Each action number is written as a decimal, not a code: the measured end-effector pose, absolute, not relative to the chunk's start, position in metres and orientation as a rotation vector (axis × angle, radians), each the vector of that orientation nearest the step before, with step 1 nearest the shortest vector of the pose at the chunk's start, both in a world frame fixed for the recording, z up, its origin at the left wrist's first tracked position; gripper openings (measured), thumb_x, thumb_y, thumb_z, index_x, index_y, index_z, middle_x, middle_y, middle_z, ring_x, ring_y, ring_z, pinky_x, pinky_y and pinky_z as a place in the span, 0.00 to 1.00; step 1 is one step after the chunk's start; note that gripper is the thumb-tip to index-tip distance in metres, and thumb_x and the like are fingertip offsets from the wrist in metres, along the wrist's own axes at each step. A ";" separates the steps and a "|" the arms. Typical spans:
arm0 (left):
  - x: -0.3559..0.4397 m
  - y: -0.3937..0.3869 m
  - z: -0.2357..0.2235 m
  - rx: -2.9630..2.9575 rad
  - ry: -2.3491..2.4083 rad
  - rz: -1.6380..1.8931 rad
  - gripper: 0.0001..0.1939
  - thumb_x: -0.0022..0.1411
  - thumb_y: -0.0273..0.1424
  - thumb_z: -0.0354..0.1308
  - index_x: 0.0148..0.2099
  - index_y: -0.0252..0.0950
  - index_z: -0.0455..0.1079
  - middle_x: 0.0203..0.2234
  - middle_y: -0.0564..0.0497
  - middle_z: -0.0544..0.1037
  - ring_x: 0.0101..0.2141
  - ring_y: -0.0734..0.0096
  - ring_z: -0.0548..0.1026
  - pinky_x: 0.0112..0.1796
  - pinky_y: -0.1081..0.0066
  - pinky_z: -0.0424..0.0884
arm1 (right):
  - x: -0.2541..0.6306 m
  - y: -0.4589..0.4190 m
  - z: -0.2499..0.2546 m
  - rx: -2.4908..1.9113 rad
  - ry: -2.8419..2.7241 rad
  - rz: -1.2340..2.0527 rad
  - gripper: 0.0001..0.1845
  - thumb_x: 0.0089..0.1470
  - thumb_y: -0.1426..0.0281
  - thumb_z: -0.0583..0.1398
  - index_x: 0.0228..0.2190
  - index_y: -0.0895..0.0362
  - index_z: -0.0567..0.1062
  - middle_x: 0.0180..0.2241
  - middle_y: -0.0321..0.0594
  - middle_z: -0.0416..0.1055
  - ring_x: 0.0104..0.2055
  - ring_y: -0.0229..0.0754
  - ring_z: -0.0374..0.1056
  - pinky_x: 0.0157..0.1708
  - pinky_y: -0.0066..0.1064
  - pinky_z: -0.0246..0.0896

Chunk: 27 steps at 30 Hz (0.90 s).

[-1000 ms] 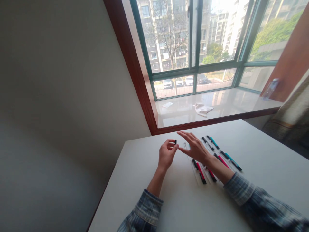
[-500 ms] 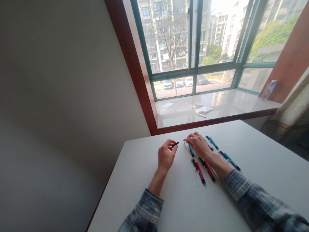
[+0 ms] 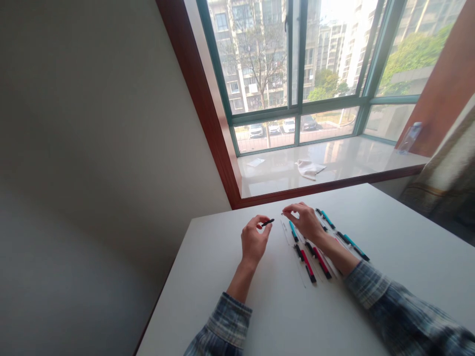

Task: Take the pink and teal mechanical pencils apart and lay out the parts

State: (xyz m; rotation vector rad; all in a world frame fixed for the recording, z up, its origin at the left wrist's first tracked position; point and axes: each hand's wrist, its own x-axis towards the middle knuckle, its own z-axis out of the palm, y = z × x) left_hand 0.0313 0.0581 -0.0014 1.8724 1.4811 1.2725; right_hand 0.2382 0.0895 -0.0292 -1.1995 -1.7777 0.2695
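My left hand (image 3: 254, 241) pinches a short black pen barrel piece (image 3: 267, 222) between thumb and fingers, above the table, its tapered end pointing right. My right hand (image 3: 306, 220) is closed in a pinch just to the right, with a tiny pale piece (image 3: 282, 213) at the fingertips, too small to name surely. Below that hand lie a thin clear refill (image 3: 285, 232) and a teal pen barrel (image 3: 293, 231). Nearer me are red-and-black pen barrels (image 3: 308, 266), a short black pen piece (image 3: 298, 252) and more thin refills. My right hand and forearm hide part of the rows.
Teal-and-black pen parts (image 3: 356, 247) lie right of my right forearm, others (image 3: 328, 219) beyond it. The white table (image 3: 215, 257) meets a wall on the left. On the window sill are a crumpled cloth (image 3: 310, 169), a paper piece (image 3: 256, 162) and a clear bottle (image 3: 410, 138).
My right fingertips have lifted slightly off the table beside the refill, the tiny pale piece now showing between them. My left hand keeps the black pen piece almost in place.
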 end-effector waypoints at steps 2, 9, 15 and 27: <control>0.031 0.059 -0.002 1.888 1.478 1.288 0.04 0.60 0.33 0.64 0.39 0.44 0.78 0.36 0.52 0.83 0.32 0.66 0.75 0.35 0.68 0.70 | 0.233 0.086 -0.028 -1.137 -1.650 0.472 0.11 0.62 0.60 0.61 0.38 0.51 0.81 0.37 0.40 0.81 0.39 0.47 0.75 0.42 0.40 0.70; 0.032 0.061 -0.001 1.916 1.431 1.291 0.06 0.62 0.33 0.63 0.41 0.43 0.79 0.38 0.51 0.83 0.33 0.65 0.75 0.38 0.66 0.70 | 0.221 0.081 -0.030 -0.911 -1.432 0.958 0.16 0.55 0.55 0.67 0.38 0.54 0.81 0.37 0.43 0.83 0.43 0.49 0.79 0.48 0.41 0.73; 0.031 0.060 -0.001 1.918 1.430 1.272 0.06 0.62 0.34 0.63 0.41 0.43 0.79 0.39 0.51 0.83 0.34 0.65 0.75 0.38 0.66 0.71 | 0.221 0.084 -0.032 -0.858 -1.386 1.032 0.16 0.54 0.56 0.68 0.37 0.55 0.81 0.37 0.43 0.83 0.42 0.48 0.79 0.48 0.40 0.73; 0.031 0.061 -0.002 1.938 1.439 1.246 0.05 0.62 0.34 0.63 0.41 0.43 0.79 0.38 0.52 0.83 0.34 0.65 0.75 0.38 0.65 0.71 | 0.221 0.083 -0.034 -0.903 -1.472 0.985 0.16 0.55 0.56 0.67 0.38 0.55 0.82 0.37 0.43 0.82 0.41 0.47 0.79 0.45 0.37 0.73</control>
